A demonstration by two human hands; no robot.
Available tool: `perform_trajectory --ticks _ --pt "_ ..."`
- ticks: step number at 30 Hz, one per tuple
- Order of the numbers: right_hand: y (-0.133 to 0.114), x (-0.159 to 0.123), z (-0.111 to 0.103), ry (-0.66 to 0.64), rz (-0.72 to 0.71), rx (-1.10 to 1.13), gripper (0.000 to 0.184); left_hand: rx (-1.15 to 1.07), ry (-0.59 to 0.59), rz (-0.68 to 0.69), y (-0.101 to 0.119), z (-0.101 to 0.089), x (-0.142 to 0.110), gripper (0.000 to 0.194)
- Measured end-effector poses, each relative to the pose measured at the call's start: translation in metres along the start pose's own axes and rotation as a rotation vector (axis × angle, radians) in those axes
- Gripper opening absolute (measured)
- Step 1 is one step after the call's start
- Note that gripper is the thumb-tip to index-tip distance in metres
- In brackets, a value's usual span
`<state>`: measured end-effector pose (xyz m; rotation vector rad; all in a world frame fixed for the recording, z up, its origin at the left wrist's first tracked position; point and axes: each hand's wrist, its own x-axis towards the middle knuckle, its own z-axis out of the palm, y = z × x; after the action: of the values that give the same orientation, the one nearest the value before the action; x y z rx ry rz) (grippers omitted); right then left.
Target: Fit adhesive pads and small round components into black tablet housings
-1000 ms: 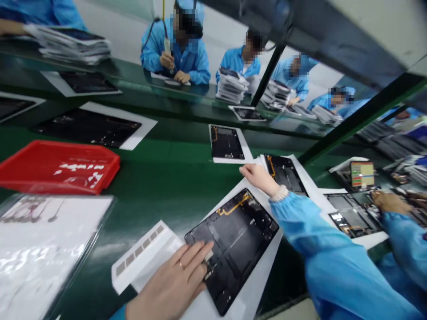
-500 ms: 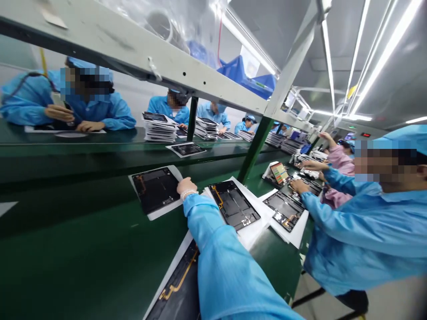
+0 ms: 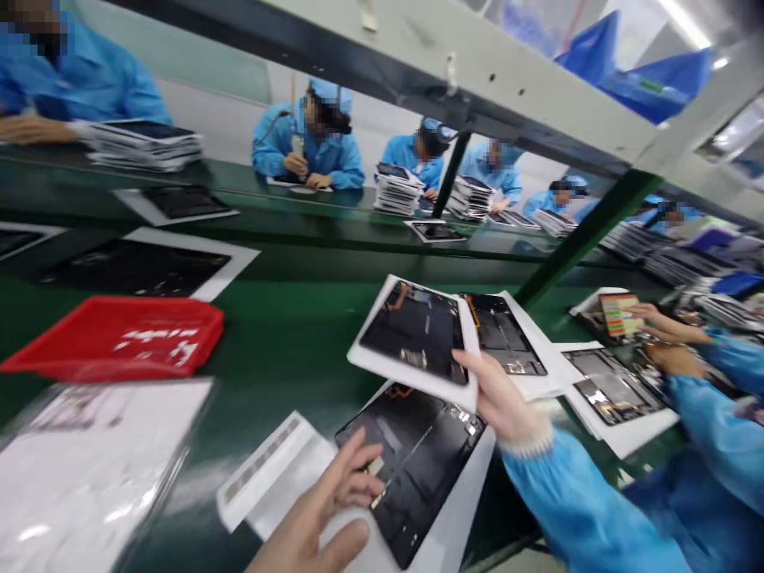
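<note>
pinching a dark tablet housing (image 3: 411, 330) with the white sheet (image 3: 469, 322) beneath it in the right hand's grip (image 3: 507, 402), raised above the green worktop (image 3: 280, 342), with the left hand's grip (image 3: 319, 509) wide — over the edge of a second tablet housing (image 3: 430, 461)

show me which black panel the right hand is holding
The black panel on the white sheet partly covering another panel, the one nearest the left hand. It alone has the right hand gripping its corner.
</note>
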<state>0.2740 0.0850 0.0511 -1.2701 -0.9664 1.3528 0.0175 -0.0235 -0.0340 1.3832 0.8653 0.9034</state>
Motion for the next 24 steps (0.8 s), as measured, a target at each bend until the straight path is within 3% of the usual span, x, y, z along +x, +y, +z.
perform_trajectory --ticks 3,7,9,11,13,15,17,19,20,24 --pt "0.048 -0.078 -0.006 0.123 0.215 0.171 0.047 -0.291 -0.002 -0.148 0.02 0.006 0.011 0.075" --pt "0.092 -0.133 0.0 0.132 0.341 0.126 0.049 -0.256 0.002 -0.162 0.028 0.008 0.018 0.073" --pt "0.1 -0.14 -0.006 0.026 0.44 0.004 0.053 -0.131 0.014 -0.184 0.027 0.007 0.01 0.073" --pt "0.097 -0.14 -0.021 -0.2 0.567 -0.174 0.058 0.089 0.061 -0.221 0.031 0.003 -0.005 0.071" --pt "0.085 -0.135 -0.039 -0.448 0.608 -0.403 0.063 0.357 0.113 -0.233 0.042 -0.009 -0.021 0.062" --pt "0.066 -0.128 -0.051 -0.593 0.524 -0.617 0.064 0.562 0.171 -0.207 0.056 -0.028 -0.034 0.044" --pt "0.043 -0.118 -0.051 -0.628 0.376 -0.759 0.058 0.702 0.334 -0.165 0.066 -0.053 -0.039 0.037" --pt "0.021 -0.105 -0.036 -0.664 0.224 -0.861 0.05 0.908 0.56 -0.14 0.066 -0.073 -0.036 0.038" --pt "0.012 -0.098 -0.023 -0.687 0.141 -0.907 0.046 1.041 0.616 -0.139 0.062 -0.08 -0.032 0.038" --pt "-0.001 -0.068 0.04 -0.78 -0.188 -1.041 0.029 1.33 0.445 -0.211 0.036 -0.077 -0.016 0.036"
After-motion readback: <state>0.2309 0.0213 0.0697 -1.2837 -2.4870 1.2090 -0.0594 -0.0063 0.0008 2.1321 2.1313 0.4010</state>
